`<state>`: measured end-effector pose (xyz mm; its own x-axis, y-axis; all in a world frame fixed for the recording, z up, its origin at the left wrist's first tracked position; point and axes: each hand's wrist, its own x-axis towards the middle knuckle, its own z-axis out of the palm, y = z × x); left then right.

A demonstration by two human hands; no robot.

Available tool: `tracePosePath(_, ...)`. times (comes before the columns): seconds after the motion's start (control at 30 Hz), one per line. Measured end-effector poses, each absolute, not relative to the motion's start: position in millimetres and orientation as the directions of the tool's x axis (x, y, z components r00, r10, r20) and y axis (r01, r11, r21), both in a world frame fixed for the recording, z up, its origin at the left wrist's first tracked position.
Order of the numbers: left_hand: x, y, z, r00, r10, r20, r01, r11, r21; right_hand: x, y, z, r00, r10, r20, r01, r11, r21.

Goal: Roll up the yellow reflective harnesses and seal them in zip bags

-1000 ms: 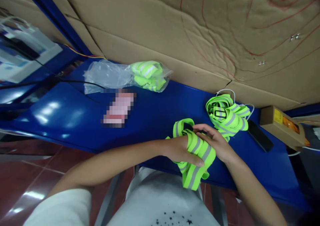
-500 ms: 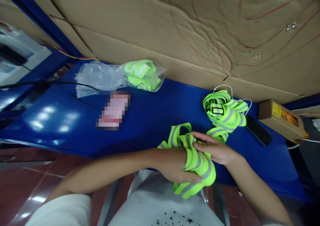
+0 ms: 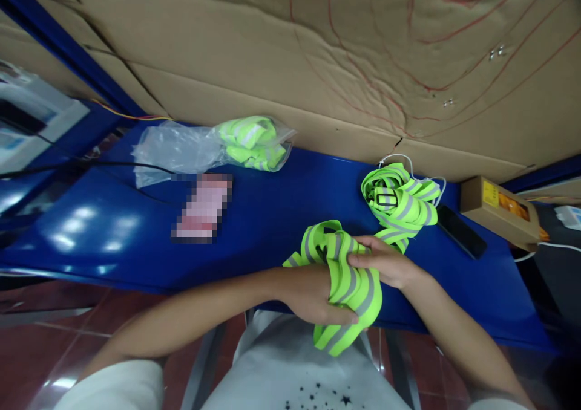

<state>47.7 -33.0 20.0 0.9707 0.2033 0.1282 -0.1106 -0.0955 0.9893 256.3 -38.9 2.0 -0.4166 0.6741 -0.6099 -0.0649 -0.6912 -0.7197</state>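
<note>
Loops of yellow-green strap with grey stripes (image 3: pixel 356 283) hang folded over my left hand (image 3: pixel 313 301), whose thumb presses on them near the table's front edge. My right hand (image 3: pixel 385 262) pinches the upper folds from the right, its fingers partly behind the strap. More of the same strap lies on the table just behind my left wrist. Beyond my right hand sits a second bundle of this strap (image 3: pixel 403 201) with a black buckle (image 3: pixel 387 200). A clear plastic bag (image 3: pixel 177 147) at the back left holds another green bundle (image 3: pixel 254 144).
The blue table (image 3: pixel 272 210) backs onto a cardboard panel (image 3: pixel 272 53). A blurred pink item (image 3: pixel 203 207) lies left of centre. To the right are a black phone (image 3: pixel 462 231), an open cardboard box (image 3: pixel 499 213) and white cables. A black cable crosses the left side.
The camera view has shifted slightly. My right hand has closed in on the upper folds, and the held loops have moved a little; my left hand keeps its grip.
</note>
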Motion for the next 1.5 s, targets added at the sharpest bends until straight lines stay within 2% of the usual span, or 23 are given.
tracePosePath(0.13,49,-27,-3,0.948,0.316,-0.026,-0.002,0.086,0.996,265,-34,15,-0.199,0.845,-0.497,-0.120,-0.524,-0.843)
tracePosePath(0.23,51,-23,-16,0.911,0.395,-0.118,0.065,0.145,0.987,273,-32,21,-0.129,0.891,-0.436,-0.154,-0.452,-0.879)
tracePosePath(0.43,49,-27,-6,0.932,0.361,-0.034,0.092,-0.145,0.985,274,-32,22,-0.236,0.807,-0.541,-0.128,-0.577,-0.806)
tracePosePath(0.57,48,-33,-2,0.913,0.405,-0.046,0.154,-0.239,0.959,270,-34,21,-0.354,0.759,-0.547,-0.070,-0.604,-0.794)
tracePosePath(0.63,47,-34,0,0.907,0.420,-0.034,0.151,-0.250,0.956,268,-35,19,-0.367,0.778,-0.510,-0.033,-0.559,-0.828)
tracePosePath(0.8,49,-33,6,0.929,0.369,0.032,0.043,-0.193,0.980,262,-35,14,-0.442,0.852,-0.279,0.093,-0.266,-0.960)
tracePosePath(0.9,50,-34,6,0.923,0.380,0.054,0.020,-0.188,0.982,261,-35,14,-0.462,0.818,-0.342,0.131,-0.319,-0.939)
tracePosePath(1.03,46,-34,8,0.918,0.396,0.022,0.066,-0.207,0.976,263,-33,13,-0.437,0.790,-0.429,0.067,-0.448,-0.892)
tracePosePath(1.1,44,-29,10,0.941,0.337,-0.046,0.098,-0.140,0.985,268,-32,15,-0.374,0.845,-0.382,0.045,-0.395,-0.918)
tracePosePath(1.2,41,-18,14,0.965,0.220,-0.140,0.121,0.097,0.988,278,-32,22,-0.226,0.948,-0.223,0.088,-0.208,-0.974)
tracePosePath(1.27,40,-11,16,0.930,0.341,-0.137,0.045,0.265,0.963,284,-31,27,-0.139,0.986,-0.094,0.189,-0.066,-0.980)
tracePosePath(1.33,41,-8,17,0.796,0.585,-0.158,-0.078,0.357,0.931,285,-32,31,-0.112,0.994,-0.009,0.284,0.023,-0.958)
tracePosePath(1.4,42,-9,17,0.645,0.738,-0.198,-0.118,0.352,0.929,281,-34,31,-0.137,0.990,0.025,0.334,0.070,-0.940)
tracePosePath(1.5,47,-17,13,0.578,0.805,-0.137,-0.021,0.183,0.983,267,-37,24,-0.199,0.978,0.053,0.363,0.124,-0.923)
